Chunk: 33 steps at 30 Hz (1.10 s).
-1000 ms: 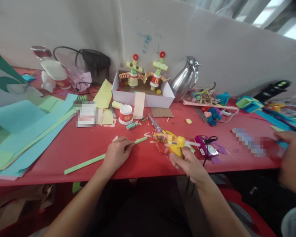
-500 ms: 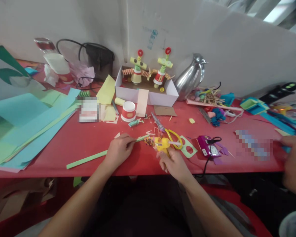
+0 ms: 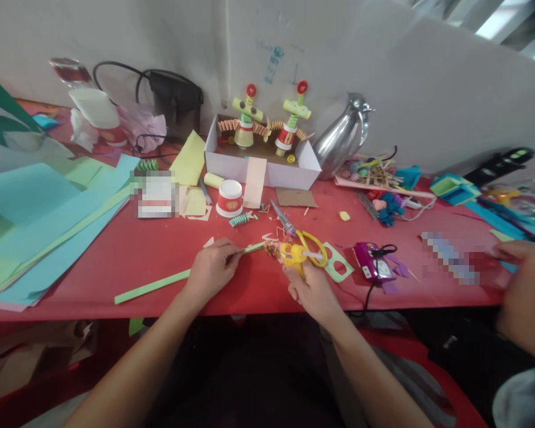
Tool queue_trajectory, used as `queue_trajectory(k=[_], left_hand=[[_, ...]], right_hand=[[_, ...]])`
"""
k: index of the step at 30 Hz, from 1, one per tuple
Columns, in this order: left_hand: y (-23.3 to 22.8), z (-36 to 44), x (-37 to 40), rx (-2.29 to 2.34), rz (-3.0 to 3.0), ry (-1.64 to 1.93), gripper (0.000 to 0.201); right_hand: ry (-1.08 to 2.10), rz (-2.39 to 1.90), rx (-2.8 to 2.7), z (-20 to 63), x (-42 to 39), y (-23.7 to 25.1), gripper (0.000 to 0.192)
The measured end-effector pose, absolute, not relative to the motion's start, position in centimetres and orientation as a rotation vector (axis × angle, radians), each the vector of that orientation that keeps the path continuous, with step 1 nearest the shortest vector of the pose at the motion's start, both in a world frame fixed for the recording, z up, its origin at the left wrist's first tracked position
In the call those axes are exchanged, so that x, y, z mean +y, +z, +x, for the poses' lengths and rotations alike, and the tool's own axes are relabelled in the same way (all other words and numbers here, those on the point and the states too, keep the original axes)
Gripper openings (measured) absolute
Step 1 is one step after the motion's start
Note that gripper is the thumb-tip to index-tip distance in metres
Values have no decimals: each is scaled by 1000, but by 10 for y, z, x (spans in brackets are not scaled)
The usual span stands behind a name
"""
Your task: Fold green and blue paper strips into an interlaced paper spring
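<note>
The left hand [image 3: 211,268] pinches a long green paper strip [image 3: 154,285] near its right end, fingers closed on it. The strip lies flat on the red worktop [image 3: 116,255]; its long axis runs from lower left, near the front edge, up to the right, where its tip points toward the nozzle of a yellow hot glue gun [image 3: 289,254]. The right hand [image 3: 312,290] is wrapped around the glue gun's grip, and the gun's body lies roughly level with its nozzle aimed left at the strip's end, the two very close or touching; which cannot be told.

Just behind the gun lie yellow-handled scissors [image 3: 303,238], blades pointing up and to the left, with a green paper cutout [image 3: 339,267] beside their handles. A small purple device with a black cord [image 3: 372,267] sits further right. At the back stands a white box [image 3: 267,166] holding two paper-cup figures [image 3: 267,122], with a steel jug [image 3: 341,142] to its right and an upturned paper cup [image 3: 229,199] in front. Blue and green paper sheets [image 3: 31,232] cover the left side. Another person's hand [image 3: 524,300] shows at the right edge, blurred.
</note>
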<state>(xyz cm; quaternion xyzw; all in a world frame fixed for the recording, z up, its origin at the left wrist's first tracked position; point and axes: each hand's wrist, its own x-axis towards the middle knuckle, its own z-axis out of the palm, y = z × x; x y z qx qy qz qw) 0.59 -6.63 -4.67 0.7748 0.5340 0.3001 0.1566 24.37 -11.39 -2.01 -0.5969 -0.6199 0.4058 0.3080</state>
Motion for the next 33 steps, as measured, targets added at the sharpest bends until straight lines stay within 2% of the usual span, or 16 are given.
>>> queue_trajectory(k=[21, 23, 26, 29, 33], left_hand=[[-48, 6, -66, 1546, 2216, 840, 24], [-49, 6, -66, 1552, 2238, 827, 26], [-50, 6, -67, 1572, 2308, 784, 32], [-48, 8, -69, 1601, 2428, 644, 40], [-43, 14, -72, 1639, 2637, 425, 47]], right_hand=[[916, -1668, -1628, 252, -113, -8, 41], [781, -1717, -1615, 266, -106, -3, 43], [419, -1813, -1755, 289, -82, 1, 40], [93, -2079, -1891, 307, -52, -5, 35], [-135, -2271, -1950, 317, -28, -17, 38]])
